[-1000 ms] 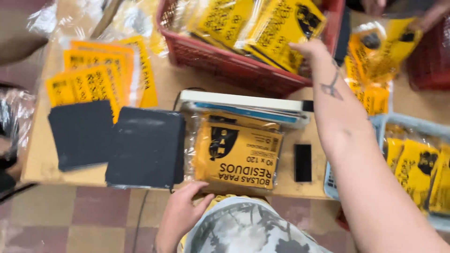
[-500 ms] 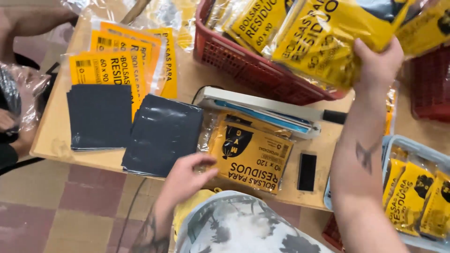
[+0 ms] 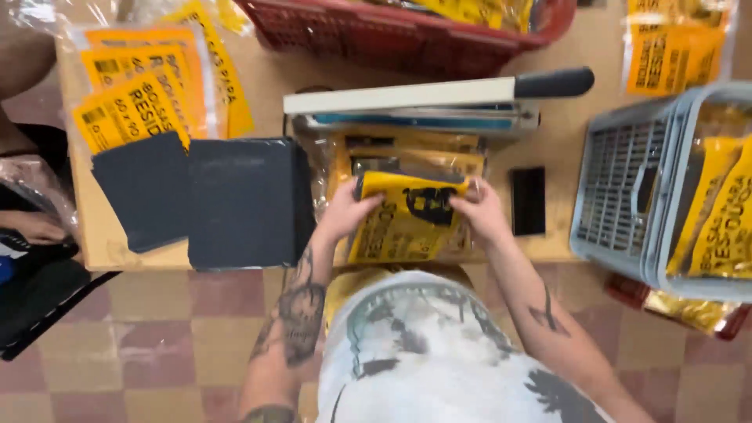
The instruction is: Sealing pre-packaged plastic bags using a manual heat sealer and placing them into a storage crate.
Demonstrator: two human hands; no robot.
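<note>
Here, seen from above, both forearms reach forward from the body and bend inward at the wrists. The left hand point(image 3: 345, 213) and the right hand point(image 3: 479, 213) each close their fingers on one side edge of a yellow plastic packet point(image 3: 407, 215), holding it flat over the front of the wooden tabletop point(image 3: 270, 82), on top of similar packets just before a heat sealer point(image 3: 439, 106). Two dark folded bag stacks point(image 3: 211, 196) lie to the left; a grey crate point(image 3: 627, 180) of packets stands to the right, a red basket point(image 3: 392, 35) beyond.
</note>
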